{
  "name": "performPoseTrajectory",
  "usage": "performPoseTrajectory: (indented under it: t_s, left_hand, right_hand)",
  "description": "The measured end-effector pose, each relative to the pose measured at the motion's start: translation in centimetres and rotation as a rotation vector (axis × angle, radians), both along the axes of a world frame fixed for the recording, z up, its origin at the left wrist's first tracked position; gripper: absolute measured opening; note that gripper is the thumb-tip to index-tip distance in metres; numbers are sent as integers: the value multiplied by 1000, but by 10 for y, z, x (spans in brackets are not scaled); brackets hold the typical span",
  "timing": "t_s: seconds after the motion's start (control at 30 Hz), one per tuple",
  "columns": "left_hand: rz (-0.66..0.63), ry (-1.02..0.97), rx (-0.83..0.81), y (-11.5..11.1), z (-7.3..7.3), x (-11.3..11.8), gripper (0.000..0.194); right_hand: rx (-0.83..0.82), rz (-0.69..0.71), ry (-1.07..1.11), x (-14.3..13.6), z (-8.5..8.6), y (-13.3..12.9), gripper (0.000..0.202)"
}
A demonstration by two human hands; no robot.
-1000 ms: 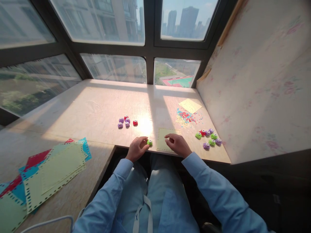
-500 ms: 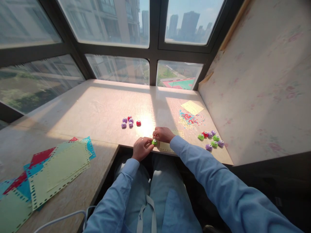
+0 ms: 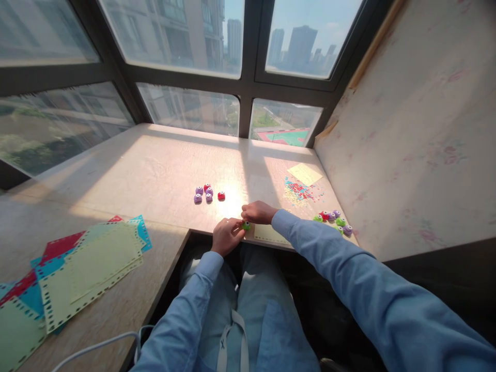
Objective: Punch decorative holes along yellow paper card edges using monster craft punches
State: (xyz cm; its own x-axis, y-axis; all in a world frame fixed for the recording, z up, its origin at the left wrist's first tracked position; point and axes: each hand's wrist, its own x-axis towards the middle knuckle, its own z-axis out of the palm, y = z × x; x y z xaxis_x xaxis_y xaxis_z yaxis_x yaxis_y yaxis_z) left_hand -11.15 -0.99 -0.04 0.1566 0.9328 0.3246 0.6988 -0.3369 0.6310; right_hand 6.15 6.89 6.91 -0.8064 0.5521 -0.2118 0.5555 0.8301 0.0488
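Near the front edge of the sill, my left hand (image 3: 228, 236) pinches a small green craft punch (image 3: 246, 226) between thumb and fingers. My right hand (image 3: 257, 212) is closed just above and to the right of that punch; whatever its fingertips hold is hidden. Under my right wrist lies a pale yellow sheet (image 3: 269, 234) with punched holes along its edges. The right forearm covers part of this sheet.
Purple and red punches (image 3: 209, 197) stand beyond my left hand, with more punches (image 3: 332, 217) by the wall. Paper bits (image 3: 297, 190) and a yellow sheet (image 3: 305, 174) lie at the right. Punched coloured sheets (image 3: 93, 261) overlap at the left, near a white cable (image 3: 96, 349).
My right hand has shifted slightly left and up. Its forearm now hides the nearest punches by the wall. My left hand keeps its grip on the green punch.
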Motion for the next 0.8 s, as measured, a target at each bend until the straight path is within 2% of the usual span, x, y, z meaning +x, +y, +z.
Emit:
performPoseTrajectory:
  t_s: [0.1, 0.2, 0.3, 0.43, 0.6, 0.8]
  left_hand:
    - [-3, 14, -4, 0, 1, 0, 16]
    - [-21, 11, 5, 0, 1, 0, 16]
    - [-25, 2, 18, 0, 1, 0, 15]
    - [-24, 9, 45, 1, -3, 0, 15]
    - [-25, 23, 72, 3, -5, 0, 14]
    - [-25, 31, 62, 5, -5, 0, 17]
  right_hand:
    - [-3, 13, 28, 2, -2, 1, 24]
    - [-36, -74, 100, 16, -3, 5, 19]
    - [-61, -252, 219, 47, -4, 14, 14]
    - [-35, -539, 276, 111, -1, 26, 13]
    - [32, -652, 254, 176, 10, 23, 14]
    - [125, -741, 284, 199, 19, 13, 12]
